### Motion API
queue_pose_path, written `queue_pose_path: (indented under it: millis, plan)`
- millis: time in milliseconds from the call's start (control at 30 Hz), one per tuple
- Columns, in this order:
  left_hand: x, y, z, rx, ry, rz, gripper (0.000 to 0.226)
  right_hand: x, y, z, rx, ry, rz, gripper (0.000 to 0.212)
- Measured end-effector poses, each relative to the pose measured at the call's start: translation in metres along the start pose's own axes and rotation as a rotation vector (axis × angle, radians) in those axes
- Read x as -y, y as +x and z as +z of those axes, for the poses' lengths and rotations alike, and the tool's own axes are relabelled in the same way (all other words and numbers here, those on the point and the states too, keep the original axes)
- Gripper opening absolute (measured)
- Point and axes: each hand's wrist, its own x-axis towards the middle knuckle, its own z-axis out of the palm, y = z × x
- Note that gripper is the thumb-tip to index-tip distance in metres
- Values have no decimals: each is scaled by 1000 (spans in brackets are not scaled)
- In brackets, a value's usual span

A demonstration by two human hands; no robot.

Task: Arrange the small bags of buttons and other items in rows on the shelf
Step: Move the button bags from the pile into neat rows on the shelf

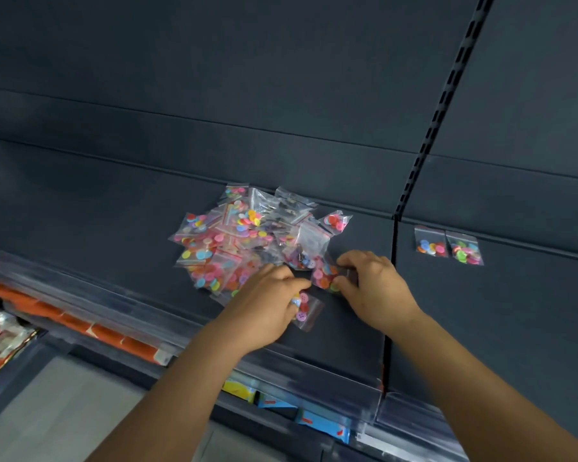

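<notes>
A slotted upright (444, 105) divides the dark shelf (114, 228), where two clear bags of buttons (447, 246) lie side by side beyond it, well apart from a loose pile of button bags (244, 238). At the pile's near edge, the right hand (371, 288) pinches a bag of multicoloured buttons (324, 276), while the left hand (267, 301) curls its fingers on another small bag (306, 308) just beside it

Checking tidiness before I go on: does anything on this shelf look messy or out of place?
Yes. Most button bags lie in a jumbled heap mid-shelf, overlapping at all angles. Only two bags sit side by side, to the right.
</notes>
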Motion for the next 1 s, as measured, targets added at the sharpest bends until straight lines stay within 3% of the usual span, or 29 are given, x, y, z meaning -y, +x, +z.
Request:
queue_pose_path:
  millis: [67, 133, 267, 367, 567, 733, 1000]
  plan:
    - [2, 2, -1, -8, -25, -19, 45, 3, 1, 1, 32, -62, 96, 53]
    - [3, 3, -2, -21, -65, -35, 40, 5, 4, 0, 82, -62, 164, 59]
    - [3, 3, -5, -49, -176, -35, 13, 12, 7, -3, 134, 43, 269, 28]
    - [4, 4, -8, -62, -313, -78, 19, 13, 4, -4, 97, 119, 292, 8]
    - [2, 7, -14, -163, -708, -223, 13, 12, -9, -14, -158, 571, 307, 15]
    - [-4, 19, -17, -255, -848, -325, 2, 13, -19, -30, -226, 854, 275, 13]
    - [-53, 34, -5, 5, -1067, -249, 18, 9, -36, -39, -380, 978, 305, 14]
